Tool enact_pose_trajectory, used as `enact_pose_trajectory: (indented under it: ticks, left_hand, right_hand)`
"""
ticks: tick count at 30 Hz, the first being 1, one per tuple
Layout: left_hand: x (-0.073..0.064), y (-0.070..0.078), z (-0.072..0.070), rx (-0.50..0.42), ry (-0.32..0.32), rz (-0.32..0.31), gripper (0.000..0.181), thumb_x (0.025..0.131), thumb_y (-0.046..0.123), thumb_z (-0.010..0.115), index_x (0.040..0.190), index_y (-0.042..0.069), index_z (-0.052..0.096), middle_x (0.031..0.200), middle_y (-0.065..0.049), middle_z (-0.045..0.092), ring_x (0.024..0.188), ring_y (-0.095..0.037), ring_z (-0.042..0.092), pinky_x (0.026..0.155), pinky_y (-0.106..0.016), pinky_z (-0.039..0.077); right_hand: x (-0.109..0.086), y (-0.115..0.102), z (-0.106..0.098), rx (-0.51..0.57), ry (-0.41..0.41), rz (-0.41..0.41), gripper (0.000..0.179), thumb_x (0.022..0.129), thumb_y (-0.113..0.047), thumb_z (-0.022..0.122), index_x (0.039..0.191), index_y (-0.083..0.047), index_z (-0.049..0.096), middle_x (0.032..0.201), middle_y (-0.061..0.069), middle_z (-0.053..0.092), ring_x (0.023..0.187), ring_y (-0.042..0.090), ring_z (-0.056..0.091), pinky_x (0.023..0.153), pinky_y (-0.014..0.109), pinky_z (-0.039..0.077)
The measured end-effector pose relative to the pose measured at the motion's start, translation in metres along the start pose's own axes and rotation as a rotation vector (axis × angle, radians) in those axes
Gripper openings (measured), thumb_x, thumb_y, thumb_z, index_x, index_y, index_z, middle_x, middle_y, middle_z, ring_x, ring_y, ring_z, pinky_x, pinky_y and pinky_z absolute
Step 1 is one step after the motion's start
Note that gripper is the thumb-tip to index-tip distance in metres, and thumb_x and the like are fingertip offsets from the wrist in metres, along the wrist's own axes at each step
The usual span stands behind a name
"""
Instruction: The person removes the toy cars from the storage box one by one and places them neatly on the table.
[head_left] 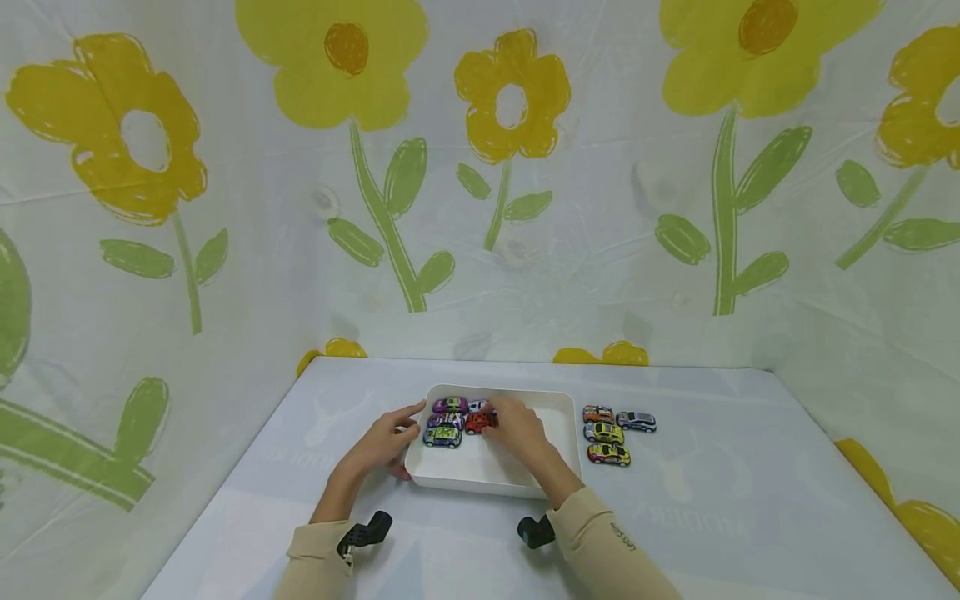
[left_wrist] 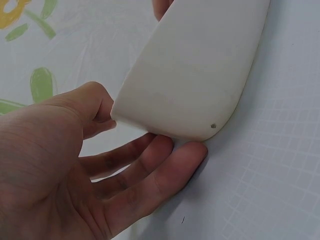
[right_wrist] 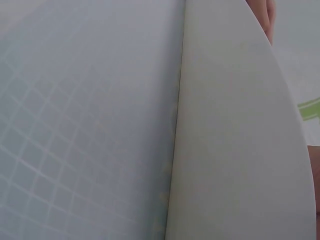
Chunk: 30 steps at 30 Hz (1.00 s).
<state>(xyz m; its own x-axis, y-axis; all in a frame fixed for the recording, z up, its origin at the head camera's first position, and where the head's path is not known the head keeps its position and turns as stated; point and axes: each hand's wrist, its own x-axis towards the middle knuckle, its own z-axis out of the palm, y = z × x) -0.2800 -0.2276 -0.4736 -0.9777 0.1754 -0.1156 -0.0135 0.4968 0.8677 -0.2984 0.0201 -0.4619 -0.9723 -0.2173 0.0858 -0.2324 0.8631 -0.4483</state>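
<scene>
A shallow white tray lies on the table with several toy cars in its left part. My left hand holds the tray's left end; in the left wrist view the fingertips touch the outer wall, low by the corner. Over the tray, my right hand pinches a red toy car, partly covering it. Around that car are a purple car, a white car, a purple and white car and a green car. The right wrist view shows mostly the tray's side wall.
Right of the tray stand an orange car, a yellow car, a yellow and red car and a silver-blue car. The pale table is enclosed by flower-printed fabric at the back and sides.
</scene>
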Motion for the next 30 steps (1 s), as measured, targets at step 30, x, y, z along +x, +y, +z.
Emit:
enact_pose_trajectory:
  ticks: [30]
  left_hand:
    - [0.0003, -0.0018, 0.0001, 0.011, 0.003, 0.002, 0.055, 0.097, 0.014, 0.054, 0.150, 0.021, 0.043, 0.129, -0.021, 0.058, 0.101, -0.027, 0.062, 0.049, -0.040, 0.061]
  right_hand:
    - [-0.0024, -0.0024, 0.0079, -0.027, 0.027, 0.041, 0.034, 0.085, -0.025, 0.076, 0.117, -0.017, 0.069, 0.115, 0.009, 0.068, 0.098, 0.030, 0.066, 0.080, 0.049, 0.059]
